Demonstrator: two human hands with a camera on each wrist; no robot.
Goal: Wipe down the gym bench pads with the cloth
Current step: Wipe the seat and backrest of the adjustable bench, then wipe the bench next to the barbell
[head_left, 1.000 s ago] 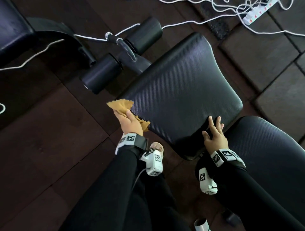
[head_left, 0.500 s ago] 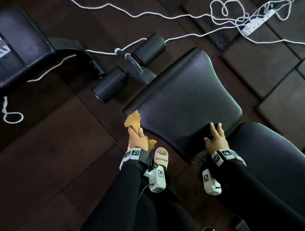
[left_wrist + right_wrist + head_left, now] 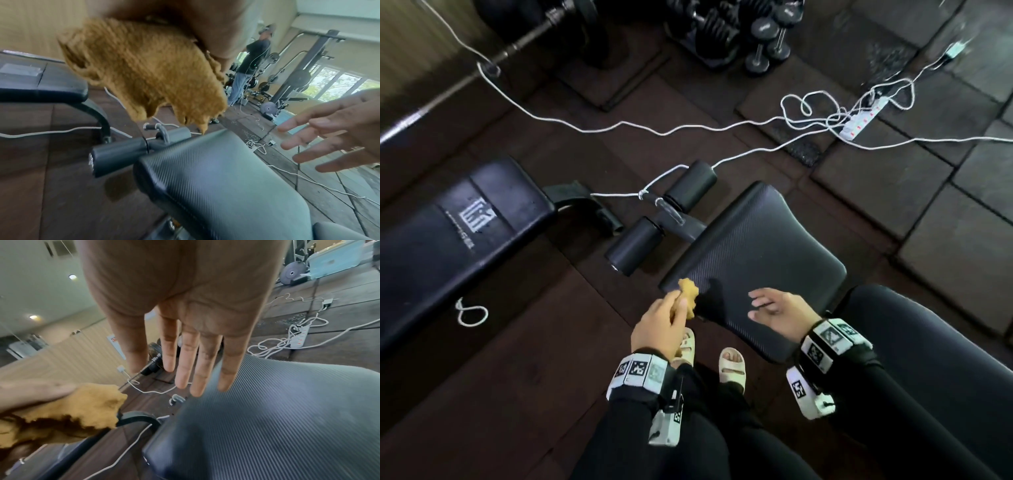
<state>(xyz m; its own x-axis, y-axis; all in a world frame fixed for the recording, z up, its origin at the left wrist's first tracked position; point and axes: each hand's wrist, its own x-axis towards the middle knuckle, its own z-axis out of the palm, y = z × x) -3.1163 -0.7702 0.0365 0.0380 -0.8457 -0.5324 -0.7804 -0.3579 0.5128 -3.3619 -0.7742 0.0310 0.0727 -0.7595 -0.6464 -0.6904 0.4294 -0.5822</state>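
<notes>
The black ribbed seat pad (image 3: pixel 756 253) of the gym bench lies in front of me, with the longer back pad (image 3: pixel 935 359) to its right. My left hand (image 3: pixel 664 322) grips a bunched mustard-yellow cloth (image 3: pixel 688 294) in the air just off the seat pad's near left corner. The cloth (image 3: pixel 144 69) hangs above the pad (image 3: pixel 222 178) in the left wrist view. My right hand (image 3: pixel 774 308) hovers over the pad's near edge with fingers (image 3: pixel 185 356) straight and spread, holding nothing. The cloth (image 3: pixel 68 410) shows to its left.
Two black foam rollers (image 3: pixel 664 219) stick out past the seat's far end. Another black bench (image 3: pixel 458 233) stands at the left. White cables and a power strip (image 3: pixel 859 118) trail across the dark floor. Dumbbells (image 3: pixel 767 31) and a barbell lie beyond. Another person (image 3: pixel 251 65) stands far off.
My left hand has lifted the cloth off the pad's left side. My right hand has come off the pad's near edge and moved left, fingers spread. The head view has tilted up.
</notes>
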